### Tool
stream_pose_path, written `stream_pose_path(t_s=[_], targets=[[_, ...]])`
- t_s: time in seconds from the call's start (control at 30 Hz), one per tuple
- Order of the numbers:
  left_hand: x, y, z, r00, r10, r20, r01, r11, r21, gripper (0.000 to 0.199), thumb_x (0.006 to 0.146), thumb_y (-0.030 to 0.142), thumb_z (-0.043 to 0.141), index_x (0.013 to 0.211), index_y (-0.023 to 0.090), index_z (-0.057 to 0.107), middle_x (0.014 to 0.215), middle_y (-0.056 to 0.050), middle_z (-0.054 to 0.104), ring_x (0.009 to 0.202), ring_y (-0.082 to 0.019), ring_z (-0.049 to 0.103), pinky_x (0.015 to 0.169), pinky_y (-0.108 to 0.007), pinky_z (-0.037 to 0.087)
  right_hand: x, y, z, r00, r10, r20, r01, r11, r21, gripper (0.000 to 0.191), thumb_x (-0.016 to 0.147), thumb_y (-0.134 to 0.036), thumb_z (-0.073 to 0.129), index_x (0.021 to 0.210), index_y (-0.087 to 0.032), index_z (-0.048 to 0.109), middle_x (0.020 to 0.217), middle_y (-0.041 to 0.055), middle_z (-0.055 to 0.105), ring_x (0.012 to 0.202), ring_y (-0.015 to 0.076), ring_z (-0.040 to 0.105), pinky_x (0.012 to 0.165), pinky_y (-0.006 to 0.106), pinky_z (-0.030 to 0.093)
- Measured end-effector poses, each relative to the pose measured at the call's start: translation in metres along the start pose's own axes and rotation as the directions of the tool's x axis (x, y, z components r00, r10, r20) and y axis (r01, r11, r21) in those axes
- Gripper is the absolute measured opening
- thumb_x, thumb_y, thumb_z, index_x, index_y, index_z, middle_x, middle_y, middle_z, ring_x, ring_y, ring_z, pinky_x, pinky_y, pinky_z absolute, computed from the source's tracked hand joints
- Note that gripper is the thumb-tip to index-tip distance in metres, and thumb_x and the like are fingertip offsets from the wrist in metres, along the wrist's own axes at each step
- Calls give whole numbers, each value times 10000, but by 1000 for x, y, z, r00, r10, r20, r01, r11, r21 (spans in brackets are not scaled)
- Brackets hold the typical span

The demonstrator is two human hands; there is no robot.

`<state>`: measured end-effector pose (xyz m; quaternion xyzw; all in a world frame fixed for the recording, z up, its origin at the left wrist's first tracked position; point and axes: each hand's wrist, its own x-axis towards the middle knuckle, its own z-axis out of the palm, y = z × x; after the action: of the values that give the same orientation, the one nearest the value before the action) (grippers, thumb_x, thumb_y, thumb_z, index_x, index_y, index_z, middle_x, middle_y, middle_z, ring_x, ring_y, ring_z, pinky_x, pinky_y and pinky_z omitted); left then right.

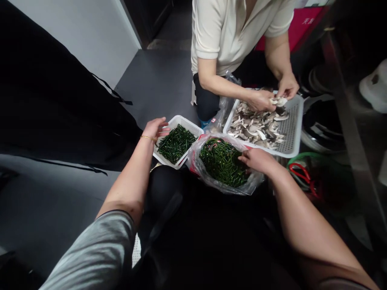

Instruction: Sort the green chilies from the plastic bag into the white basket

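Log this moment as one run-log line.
left hand: on small basket rim | right hand: in bag of greens | co-worker: mushrooms

the dark floor (pixel 157 80) beyond the small white basket (pixel 193 128) lies open, with room to reach past its far rim. between that basket and the plastic bag (pixel 196 161) of green stems there is almost no gap. the right side is crowded: the large white tray (pixel 294 121) sits just behind the bag, and a co-worker's 2 hands (pixel 260 100) work over its far edge. red-handled scissors (pixel 300 173) and a green ring lie just right of the bag.
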<state>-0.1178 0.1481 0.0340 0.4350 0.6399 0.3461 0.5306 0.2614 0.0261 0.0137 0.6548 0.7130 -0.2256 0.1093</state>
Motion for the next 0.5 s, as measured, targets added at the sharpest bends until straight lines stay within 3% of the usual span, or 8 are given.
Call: stream_pose_path(t_s=[0.1,0.17,0.27,0.33,0.4,0.43,0.5], targets=[[-23,-5,28,994,33,102,-32,999,-13,392,666,376,732,968,151,624,875,-89,650,801,-193,621,654,-298,499,-8,10,-19,987,159,-25,-159,987,-37,291,853,-426,539,856,-187,705,900,152,705,828,278,649,679,351,450],[-34,-13,52,992,42,115,-51,996,78,452,607,384,769,966,153,621,860,-79,647,810,-205,616,641,-292,489,-12,19,-26,958,275,-80,-278,960,-25,473,846,-563,496,939,-143,694,1003,214,681,908,324,634,713,394,458],[-38,-28,85,991,81,105,-105,964,246,562,484,396,830,940,147,616,834,-87,654,896,-266,616,705,-308,474,-14,29,-16,928,373,-9,-373,928,13,668,744,-727,501,876,-103,701,938,251,679,892,338,646,707,395,480],[-33,-37,100,988,111,105,-141,931,337,598,439,411,838,923,147,607,879,-107,663,983,-304,603,762,-312,462,-13,33,4,918,361,163,-374,926,57,580,711,-691,572,772,-130,703,744,185,691,760,287,674,642,346,494],[-27,-46,108,989,88,118,-130,896,425,586,419,421,833,890,161,601,908,-115,669,1027,-316,594,794,-312,451,-12,36,27,874,368,318,-426,894,138,449,745,-588,598,695,-152,690,563,115,652,560,236,650,540,317,487],[-24,-51,110,989,70,128,-122,876,466,546,418,407,830,851,170,599,896,-112,672,1020,-315,598,797,-312,449,-12,36,36,876,372,308,-439,879,185,365,763,-503,612,657,-161,680,501,93,624,487,216,623,501,304,475],[-21,-59,112,985,67,156,-140,845,516,401,445,337,814,737,182,588,815,-102,672,961,-302,615,781,-309,443,-14,34,44,935,330,132,-354,887,295,272,784,-343,607,577,-173,653,404,66,560,397,191,571,455,287,452]])
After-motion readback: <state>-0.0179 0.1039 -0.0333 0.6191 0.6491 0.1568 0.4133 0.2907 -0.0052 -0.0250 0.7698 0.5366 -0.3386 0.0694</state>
